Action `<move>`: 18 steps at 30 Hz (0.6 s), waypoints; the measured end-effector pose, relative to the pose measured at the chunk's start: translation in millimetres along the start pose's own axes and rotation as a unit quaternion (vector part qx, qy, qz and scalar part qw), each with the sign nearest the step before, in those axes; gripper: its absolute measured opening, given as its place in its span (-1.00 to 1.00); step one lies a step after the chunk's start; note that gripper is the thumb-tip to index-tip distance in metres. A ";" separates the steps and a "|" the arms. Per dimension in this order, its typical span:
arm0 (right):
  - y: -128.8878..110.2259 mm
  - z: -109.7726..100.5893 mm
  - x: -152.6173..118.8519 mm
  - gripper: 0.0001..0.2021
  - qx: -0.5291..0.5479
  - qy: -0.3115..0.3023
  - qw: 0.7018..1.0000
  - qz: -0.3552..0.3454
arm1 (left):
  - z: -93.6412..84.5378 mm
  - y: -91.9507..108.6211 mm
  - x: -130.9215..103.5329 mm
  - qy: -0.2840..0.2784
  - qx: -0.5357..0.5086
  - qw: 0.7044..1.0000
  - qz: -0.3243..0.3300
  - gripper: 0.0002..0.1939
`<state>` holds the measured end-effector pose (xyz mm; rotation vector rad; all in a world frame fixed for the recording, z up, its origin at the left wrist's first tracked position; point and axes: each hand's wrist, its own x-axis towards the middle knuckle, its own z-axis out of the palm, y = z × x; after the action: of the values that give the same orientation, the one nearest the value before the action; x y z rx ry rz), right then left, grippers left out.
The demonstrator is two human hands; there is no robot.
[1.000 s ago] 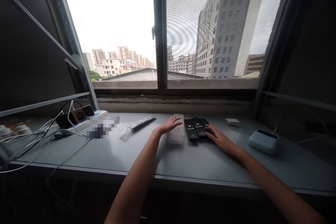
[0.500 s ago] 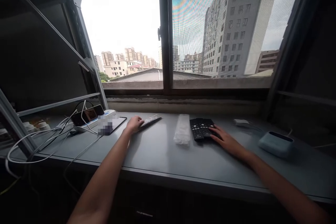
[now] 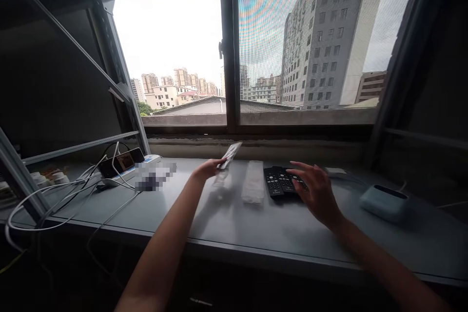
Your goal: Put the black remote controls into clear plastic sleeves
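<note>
My left hand [image 3: 207, 169] grips a remote control [image 3: 230, 154] by its near end and holds it tilted above the table. Clear plastic, apparently a bag, hangs loosely from it. My right hand [image 3: 315, 192] is raised with fingers apart and nothing in it. Beneath and beside those fingers lie several black remote controls [image 3: 277, 183] side by side, the right part of them hidden by the hand. Between my two hands, a flat stack of clear plastic bags [image 3: 253, 183] rests on the grey table [image 3: 252, 226].
At the left a phone [image 3: 126, 162] leans by a white power strip [image 3: 152, 159], with white cables [image 3: 54, 181] tangled over the edge. A light blue box [image 3: 384, 203] and a small white item [image 3: 335, 172] sit at the right. Behind is a window [image 3: 230, 58].
My left hand has lifted the remote control off the table and moved right, tilting it up. My right hand has risen off the black remote controls, its fingers spreading.
</note>
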<state>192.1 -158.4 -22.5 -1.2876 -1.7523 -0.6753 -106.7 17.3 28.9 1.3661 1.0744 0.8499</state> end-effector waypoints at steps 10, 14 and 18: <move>-47.8 -1.2 26.3 -0.79 -0.112 0.046 0.987 -0.105 | 116.0 7.4 -8.5 -0.119 -0.295 0.943 -0.093 -0.77; -41.2 1.0 22.3 -0.83 -0.158 0.067 0.981 -0.092 | 124.6 1.4 -9.0 -0.118 -0.287 0.944 -0.111 -0.79; -41.1 7.1 25.8 -0.81 -0.211 0.051 0.966 -0.140 | 128.8 -0.1 -8.9 -0.137 -0.258 0.952 -0.092 -0.73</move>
<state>148.0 -153.4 -1.5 -1.2599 -1.7795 -1.3107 11.5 -33.5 17.4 0.8940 0.6855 0.7131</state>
